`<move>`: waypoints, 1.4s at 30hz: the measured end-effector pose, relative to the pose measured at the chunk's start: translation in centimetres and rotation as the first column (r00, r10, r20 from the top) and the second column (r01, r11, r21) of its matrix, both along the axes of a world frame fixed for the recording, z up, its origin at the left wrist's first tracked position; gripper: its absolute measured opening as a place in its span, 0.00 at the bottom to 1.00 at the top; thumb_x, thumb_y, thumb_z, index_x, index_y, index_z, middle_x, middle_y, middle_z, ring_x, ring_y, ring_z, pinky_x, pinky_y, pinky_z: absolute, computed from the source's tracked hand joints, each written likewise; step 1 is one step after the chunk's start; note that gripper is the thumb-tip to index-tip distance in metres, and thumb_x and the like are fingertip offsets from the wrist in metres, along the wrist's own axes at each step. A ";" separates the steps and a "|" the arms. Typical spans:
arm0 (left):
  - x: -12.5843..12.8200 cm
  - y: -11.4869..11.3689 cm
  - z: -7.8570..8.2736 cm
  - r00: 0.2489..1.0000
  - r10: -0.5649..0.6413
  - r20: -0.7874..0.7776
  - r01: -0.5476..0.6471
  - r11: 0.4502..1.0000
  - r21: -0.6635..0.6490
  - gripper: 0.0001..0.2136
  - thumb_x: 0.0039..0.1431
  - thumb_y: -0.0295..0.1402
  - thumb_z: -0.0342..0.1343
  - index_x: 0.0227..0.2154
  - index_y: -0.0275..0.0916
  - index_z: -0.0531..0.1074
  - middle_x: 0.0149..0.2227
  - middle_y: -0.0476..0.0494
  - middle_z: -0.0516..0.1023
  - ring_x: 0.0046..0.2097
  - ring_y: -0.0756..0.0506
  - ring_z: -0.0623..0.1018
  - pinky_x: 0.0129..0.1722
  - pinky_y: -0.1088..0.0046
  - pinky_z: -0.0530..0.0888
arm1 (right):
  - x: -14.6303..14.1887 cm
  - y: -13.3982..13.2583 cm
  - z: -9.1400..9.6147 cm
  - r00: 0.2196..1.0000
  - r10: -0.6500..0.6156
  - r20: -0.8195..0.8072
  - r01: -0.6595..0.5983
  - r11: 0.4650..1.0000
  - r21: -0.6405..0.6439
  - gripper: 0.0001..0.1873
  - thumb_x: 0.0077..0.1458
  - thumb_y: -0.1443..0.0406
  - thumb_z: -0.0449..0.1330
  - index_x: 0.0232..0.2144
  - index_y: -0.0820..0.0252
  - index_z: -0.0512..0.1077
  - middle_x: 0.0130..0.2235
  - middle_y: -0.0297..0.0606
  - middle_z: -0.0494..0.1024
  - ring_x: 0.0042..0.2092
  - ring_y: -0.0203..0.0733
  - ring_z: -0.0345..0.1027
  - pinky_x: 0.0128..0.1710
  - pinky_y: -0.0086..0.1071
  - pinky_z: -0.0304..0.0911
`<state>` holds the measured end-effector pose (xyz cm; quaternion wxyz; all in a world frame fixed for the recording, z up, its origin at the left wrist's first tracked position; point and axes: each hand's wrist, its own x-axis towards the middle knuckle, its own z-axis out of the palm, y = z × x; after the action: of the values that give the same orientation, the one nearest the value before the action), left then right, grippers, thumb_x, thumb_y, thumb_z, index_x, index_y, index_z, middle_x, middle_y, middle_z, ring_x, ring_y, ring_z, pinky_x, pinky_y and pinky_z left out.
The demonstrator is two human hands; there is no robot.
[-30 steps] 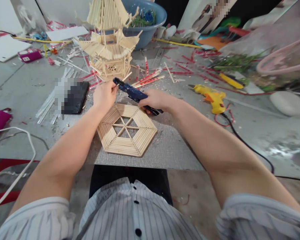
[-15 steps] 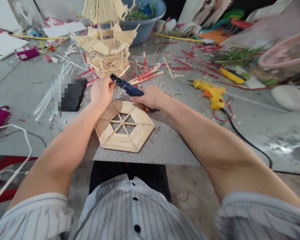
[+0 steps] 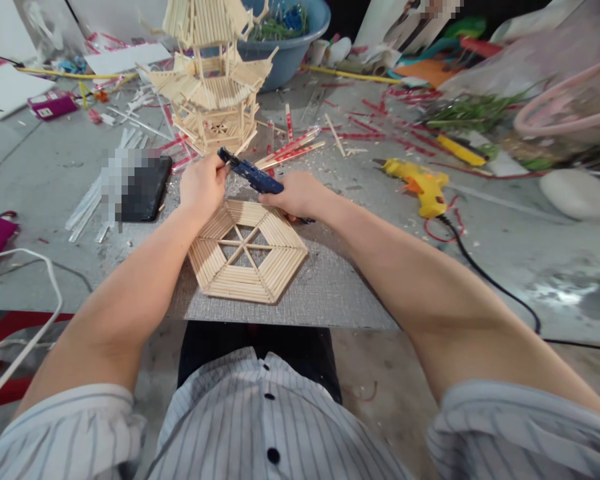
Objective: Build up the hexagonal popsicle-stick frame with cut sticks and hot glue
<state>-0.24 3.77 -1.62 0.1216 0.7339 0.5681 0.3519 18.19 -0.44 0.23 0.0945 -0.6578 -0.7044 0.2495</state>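
Observation:
My right hand (image 3: pixel 300 193) is closed around a dark blue utility knife (image 3: pixel 254 175), which slants up to the left. Its dark tip meets the fingers of my left hand (image 3: pixel 203 183). That hand is pinched on a thin pale stick, of which only a short end shows by the tip. Below both hands, a flat hexagonal panel of wooden sticks (image 3: pixel 237 277) lies near the table edge, with an open, spoked middle. Just beyond stands a tiered pagoda model (image 3: pixel 217 93) built from similar sticks.
A yellow glue gun (image 3: pixel 420 183) with a black cord lies to the right. On the left are a phone (image 3: pixel 147 190) and clear glue sticks (image 3: pixel 91 203). Red-wrapped sticks (image 3: pixel 295 148) lie beyond my hands. A blue basin (image 3: pixel 295 47) stands at the back.
The whole view has shifted very slightly. Both hands and the knife keep nearly the same pose above the panel.

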 end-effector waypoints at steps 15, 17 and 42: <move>0.0 -0.1 0.0 0.998 -0.003 -0.057 0.003 1.000 0.005 0.05 0.55 0.32 0.53 0.30 0.40 0.74 0.32 0.44 0.80 0.40 0.43 0.77 0.44 0.67 0.71 | 0.7 -0.7 0.1 0.994 0.011 -0.106 -0.013 1.000 -0.020 0.28 0.56 0.42 0.51 0.19 0.58 0.66 0.18 0.37 0.70 0.21 0.38 0.64 0.28 0.34 0.60; 0.0 0.0 0.0 0.997 -0.003 -0.078 0.003 1.000 0.000 0.07 0.56 0.32 0.52 0.30 0.40 0.74 0.33 0.43 0.80 0.38 0.44 0.77 0.43 0.67 0.71 | 0.6 -0.5 0.1 0.997 -0.008 -0.077 0.006 1.000 -0.019 0.35 0.58 0.39 0.42 0.18 0.58 0.66 0.18 0.40 0.70 0.23 0.39 0.66 0.31 0.35 0.61; 0.4 -0.3 0.6 0.931 0.100 -0.351 -0.124 0.991 -0.047 0.12 0.58 0.38 0.50 0.35 0.41 0.77 0.44 0.41 0.79 0.47 0.40 0.76 0.46 0.65 0.70 | 0.3 0.5 -0.7 0.993 -0.076 0.086 0.074 0.997 0.022 0.43 0.60 0.40 0.32 0.27 0.63 0.75 0.22 0.46 0.72 0.35 0.49 0.73 0.38 0.38 0.63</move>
<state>0.20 3.45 -1.05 0.0242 0.7464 0.6332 0.2033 18.46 0.02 -0.45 0.0792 -0.6932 -0.6848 0.2105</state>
